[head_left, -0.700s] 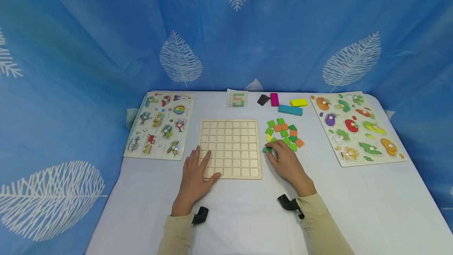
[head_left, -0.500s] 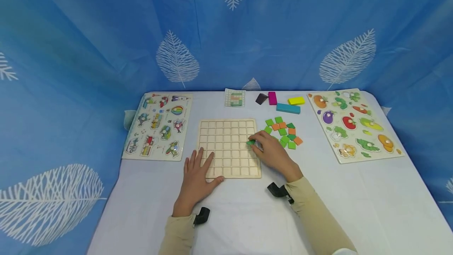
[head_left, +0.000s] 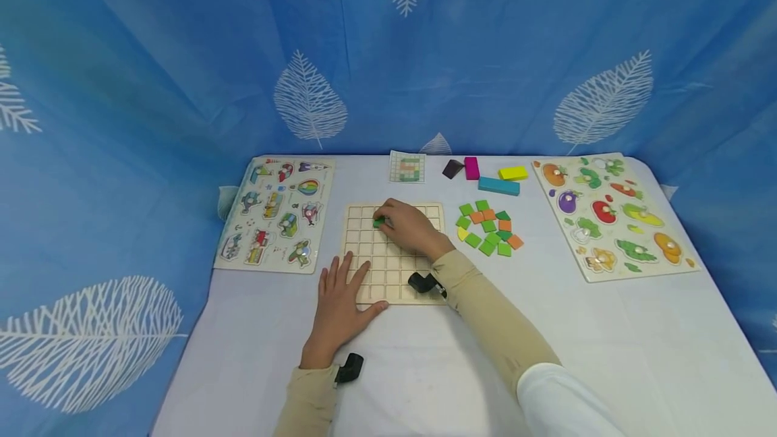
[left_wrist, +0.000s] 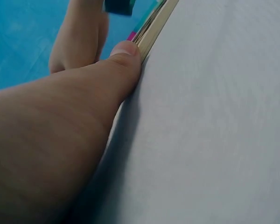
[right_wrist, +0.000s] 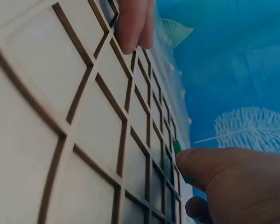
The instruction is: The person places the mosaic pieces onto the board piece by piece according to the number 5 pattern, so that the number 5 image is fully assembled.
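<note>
Around: loose green/orange tiles in a heap just R of grid board; coloured blocks + pattern card at far desk edge; peg puzzles far L & far R. Nothing between tile & board cells. Green tile: small, square, flat, pinched by R hand over board's upper-left cells. L hand flat, fingers spread, pressing board's near-left corner, thumb against its edge.
</note>
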Motion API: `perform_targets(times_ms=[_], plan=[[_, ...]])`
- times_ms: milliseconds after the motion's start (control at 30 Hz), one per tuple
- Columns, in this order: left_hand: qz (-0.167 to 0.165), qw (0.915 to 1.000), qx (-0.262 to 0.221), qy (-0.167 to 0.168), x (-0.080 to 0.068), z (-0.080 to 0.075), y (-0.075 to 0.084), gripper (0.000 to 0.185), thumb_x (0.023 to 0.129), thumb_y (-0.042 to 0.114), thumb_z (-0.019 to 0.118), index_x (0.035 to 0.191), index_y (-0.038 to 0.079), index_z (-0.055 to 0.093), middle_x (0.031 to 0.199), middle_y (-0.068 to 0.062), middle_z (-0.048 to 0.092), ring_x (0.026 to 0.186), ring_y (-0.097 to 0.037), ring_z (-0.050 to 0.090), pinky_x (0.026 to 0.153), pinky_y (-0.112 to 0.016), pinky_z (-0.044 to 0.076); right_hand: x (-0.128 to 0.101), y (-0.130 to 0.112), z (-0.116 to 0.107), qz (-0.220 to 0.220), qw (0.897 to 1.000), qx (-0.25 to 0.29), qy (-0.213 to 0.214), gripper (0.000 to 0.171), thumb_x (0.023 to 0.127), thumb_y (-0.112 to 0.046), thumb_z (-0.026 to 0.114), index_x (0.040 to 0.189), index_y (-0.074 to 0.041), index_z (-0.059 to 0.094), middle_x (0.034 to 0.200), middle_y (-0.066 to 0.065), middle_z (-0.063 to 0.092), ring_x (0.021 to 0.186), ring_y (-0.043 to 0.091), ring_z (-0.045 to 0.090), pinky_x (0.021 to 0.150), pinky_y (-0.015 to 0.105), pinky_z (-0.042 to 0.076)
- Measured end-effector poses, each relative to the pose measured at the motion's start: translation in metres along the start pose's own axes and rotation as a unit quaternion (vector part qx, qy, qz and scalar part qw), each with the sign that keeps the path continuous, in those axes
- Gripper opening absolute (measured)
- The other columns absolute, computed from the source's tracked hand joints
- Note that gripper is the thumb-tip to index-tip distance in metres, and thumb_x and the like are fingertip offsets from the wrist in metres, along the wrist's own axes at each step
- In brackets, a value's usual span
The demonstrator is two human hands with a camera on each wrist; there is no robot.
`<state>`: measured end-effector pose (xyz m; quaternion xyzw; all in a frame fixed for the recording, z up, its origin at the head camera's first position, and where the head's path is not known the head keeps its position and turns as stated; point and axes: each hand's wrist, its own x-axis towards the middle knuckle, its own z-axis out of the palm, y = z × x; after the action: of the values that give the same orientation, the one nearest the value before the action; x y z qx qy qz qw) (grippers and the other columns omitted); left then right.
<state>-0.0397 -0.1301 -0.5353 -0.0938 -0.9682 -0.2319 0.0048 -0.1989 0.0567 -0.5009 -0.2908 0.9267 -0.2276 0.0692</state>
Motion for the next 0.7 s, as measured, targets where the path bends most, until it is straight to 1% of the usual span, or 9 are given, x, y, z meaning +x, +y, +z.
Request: perform_targets(times_ms=[133,333,467,500,600,700], plan=[[-0.001,1.0000,0.001,-0.001,0.001,-0.001,0.000,0.088,0.083,0.064,0.073,0.153,0.019,0.047,0.168,-0.017,0.024,0.157,-0.045,0.015,0.124,-0.066,0.014,0.005,-0.003,0.003,0.013,1.000,-0.014,-0.003,0.025,0.102,-0.024,0.064,0.125,-0.015,0.071,0.128,0.003,0.066,0.111,0.021,0.068,0.097,0.038,0.056],[0.000,1.0000,0.000,0.005,0.001,0.000,-0.002,0.088,0.082,0.062,0.075,0.153,0.018,0.047,0.168,-0.017,0.024,0.156,-0.045,0.017,0.123,-0.066,0.015,0.004,-0.004,0.005,0.016,1.000,-0.021,0.000,0.023,0.102,-0.024,0.063,0.122,-0.018,0.073,0.127,0.002,0.067,0.112,0.020,0.068,0.099,0.038,0.056],[-0.001,1.0000,0.003,0.001,0.001,0.001,-0.003,0.089,0.082,0.063,0.075,0.154,0.019,0.047,0.169,-0.017,0.024,0.156,-0.044,0.016,0.123,-0.066,0.014,0.001,-0.004,0.004,0.021,0.999,-0.040,-0.007,0.024,0.102,-0.026,0.064,0.123,-0.020,0.074,0.131,0.000,0.067,0.117,0.021,0.066,0.100,0.039,0.056],[-0.003,1.0000,0.001,-0.005,0.001,0.001,-0.003,0.089,0.082,0.063,0.074,0.154,0.020,0.046,0.169,-0.016,0.022,0.157,-0.044,0.015,0.124,-0.065,0.013,-0.001,-0.004,0.003,0.021,0.998,-0.050,-0.012,0.025,0.102,-0.026,0.064,0.125,-0.020,0.074,0.133,0.000,0.066,0.120,0.021,0.065,0.100,0.039,0.056],[-0.008,0.9999,-0.002,-0.014,0.001,0.002,-0.003,0.089,0.083,0.065,0.073,0.155,0.020,0.044,0.170,-0.015,0.021,0.157,-0.043,0.012,0.125,-0.065,0.011,-0.005,-0.002,0.001,0.011,0.997,-0.077,-0.027,0.028,0.103,-0.027,0.063,0.129,-0.021,0.072,0.138,-0.001,0.064,0.127,0.023,0.061,0.101,0.041,0.056],[-0.013,0.9998,-0.002,-0.017,0.002,0.002,-0.003,0.089,0.083,0.065,0.072,0.155,0.021,0.044,0.170,-0.014,0.019,0.158,-0.042,0.011,0.125,-0.064,0.010,-0.011,-0.001,-0.001,-0.008,0.995,-0.099,-0.032,0.030,0.104,-0.028,0.062,0.131,-0.022,0.071,0.141,-0.001,0.063,0.128,0.023,0.059,0.098,0.041,0.057]])
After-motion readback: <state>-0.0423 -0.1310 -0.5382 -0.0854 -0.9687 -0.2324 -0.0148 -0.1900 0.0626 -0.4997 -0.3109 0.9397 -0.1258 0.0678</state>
